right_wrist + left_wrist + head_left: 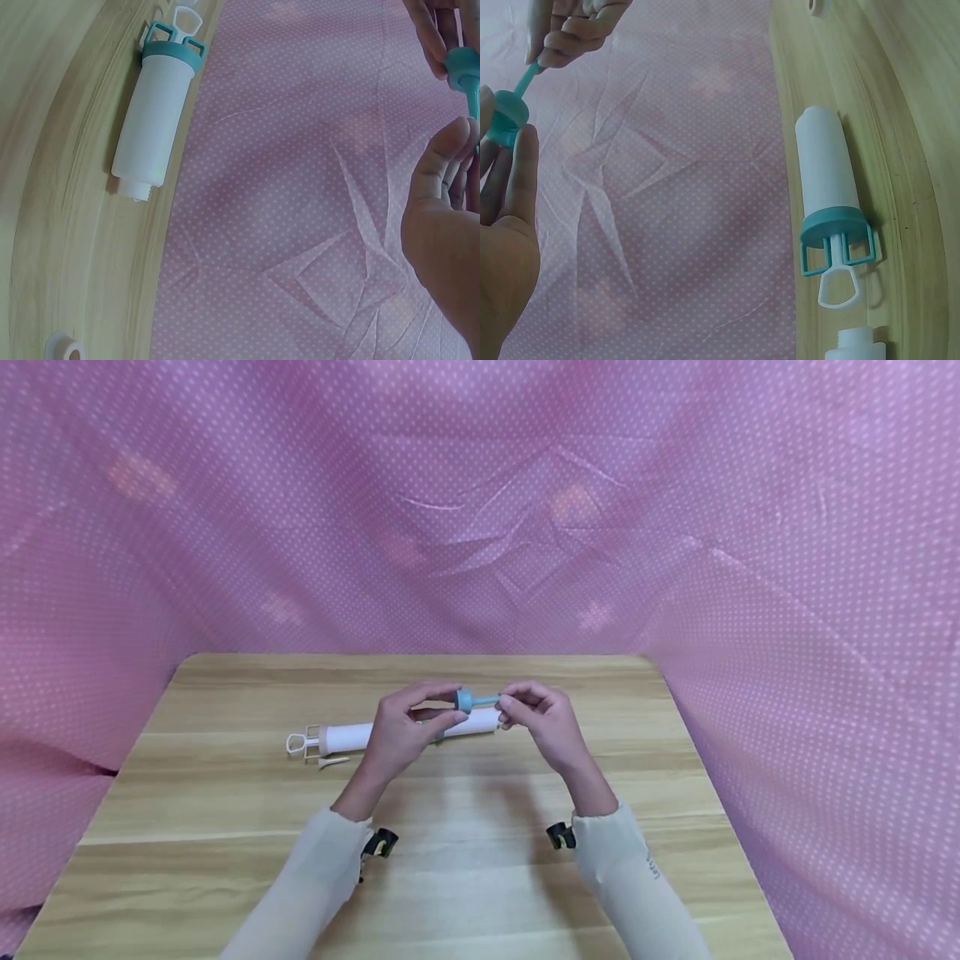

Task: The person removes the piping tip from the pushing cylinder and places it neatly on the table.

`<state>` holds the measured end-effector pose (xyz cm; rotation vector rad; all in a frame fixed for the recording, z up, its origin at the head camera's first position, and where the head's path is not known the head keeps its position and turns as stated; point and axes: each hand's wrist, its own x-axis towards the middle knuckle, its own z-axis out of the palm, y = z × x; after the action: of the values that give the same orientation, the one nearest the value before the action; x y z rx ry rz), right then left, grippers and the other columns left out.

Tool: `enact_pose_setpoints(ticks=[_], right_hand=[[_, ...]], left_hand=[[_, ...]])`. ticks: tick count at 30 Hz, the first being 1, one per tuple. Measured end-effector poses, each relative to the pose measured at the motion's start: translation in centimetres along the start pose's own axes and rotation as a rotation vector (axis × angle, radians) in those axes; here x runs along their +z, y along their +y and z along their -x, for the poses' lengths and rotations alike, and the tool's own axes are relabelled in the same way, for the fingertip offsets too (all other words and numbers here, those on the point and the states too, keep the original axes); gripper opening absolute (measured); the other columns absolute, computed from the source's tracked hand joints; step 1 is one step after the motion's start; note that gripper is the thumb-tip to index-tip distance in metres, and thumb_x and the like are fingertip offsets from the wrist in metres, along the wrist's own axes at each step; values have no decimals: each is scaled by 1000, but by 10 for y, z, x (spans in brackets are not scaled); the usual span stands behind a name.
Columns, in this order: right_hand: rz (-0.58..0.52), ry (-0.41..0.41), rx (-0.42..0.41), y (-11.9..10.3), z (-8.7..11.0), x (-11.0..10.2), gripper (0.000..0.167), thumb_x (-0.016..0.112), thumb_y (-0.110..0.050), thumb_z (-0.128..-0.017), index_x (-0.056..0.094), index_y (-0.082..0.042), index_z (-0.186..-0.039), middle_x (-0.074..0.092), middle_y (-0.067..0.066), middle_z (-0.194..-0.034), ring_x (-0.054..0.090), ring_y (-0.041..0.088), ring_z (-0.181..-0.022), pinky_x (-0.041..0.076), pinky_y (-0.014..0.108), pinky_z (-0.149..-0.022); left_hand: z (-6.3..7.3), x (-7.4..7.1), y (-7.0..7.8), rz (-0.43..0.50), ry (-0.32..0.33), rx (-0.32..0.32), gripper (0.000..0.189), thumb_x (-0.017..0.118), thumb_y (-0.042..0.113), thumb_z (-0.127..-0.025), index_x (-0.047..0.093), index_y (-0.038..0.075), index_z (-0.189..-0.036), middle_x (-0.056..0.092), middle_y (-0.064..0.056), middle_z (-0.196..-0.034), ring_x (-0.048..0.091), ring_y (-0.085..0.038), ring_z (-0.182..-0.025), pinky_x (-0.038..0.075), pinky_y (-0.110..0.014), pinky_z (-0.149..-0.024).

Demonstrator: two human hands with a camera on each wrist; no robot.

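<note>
In the head view, a teal nozzle cap [463,700] with a thin stem is held up over the table between both hands. My left hand [408,727] pinches its wide round end between thumb and fingers. The fingers of my right hand [543,718] pinch the far end of the stem, hiding its tip. Behind and below the hands lies a white plastic tube [829,165] with a teal collar and a white loop handle, its threaded neck [135,187] bare. Another white tube [347,737], with a pale collar and loop handle, lies to its left, partly behind my left hand.
A small pale nozzle [333,762] lies on the wooden table [225,827] just in front of the left tube. One more small white ring-shaped piece [66,349] shows low in the right wrist view. Pink dotted cloth [480,527] hangs around the table's back and sides.
</note>
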<state>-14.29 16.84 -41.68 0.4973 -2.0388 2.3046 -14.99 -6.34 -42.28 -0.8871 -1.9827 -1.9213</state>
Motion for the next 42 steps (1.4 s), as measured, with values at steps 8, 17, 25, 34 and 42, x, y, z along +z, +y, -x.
enact_pose_setpoints(ticks=[8,17,25,34,42], right_hand=[[-13,-4,6,-3,0,2,21,65,0,-97,61,18,-107,68,16,-89,66,15,-76,60,28,-70],[-30,-23,6,-3,1,8,20,65,1,-97,60,18,-106,69,6,-85,66,14,-76,59,27,-71],[-25,-43,7,-6,2,9,17,65,2,-97,62,16,-106,68,18,-88,66,18,-77,60,29,-71],[-17,-55,0,-5,2,10,18,64,1,-97,61,17,-107,70,8,-88,66,20,-79,60,29,-71],[-12,-60,-2,-5,3,11,16,63,1,-98,62,15,-106,69,9,-90,66,16,-80,59,28,-72]], left_hand=[[1,2,0,29,22,-8,35,79,-4,-84,72,-3,-119,73,-13,-115,71,-27,-103,60,-34,-81],[2,6,-1,89,37,-2,37,80,-5,-83,72,-3,-118,74,-15,-113,72,-22,-99,61,-35,-79],[4,9,-2,99,32,-24,36,78,-6,-83,72,-2,-119,73,-16,-114,73,-22,-96,61,-35,-78],[5,9,-1,99,32,-19,36,79,-3,-84,73,0,-120,74,-13,-114,72,-31,-97,61,-36,-81],[5,12,-1,96,35,-28,36,78,-5,-84,72,-2,-120,73,-15,-115,73,-28,-98,61,-36,-81]])
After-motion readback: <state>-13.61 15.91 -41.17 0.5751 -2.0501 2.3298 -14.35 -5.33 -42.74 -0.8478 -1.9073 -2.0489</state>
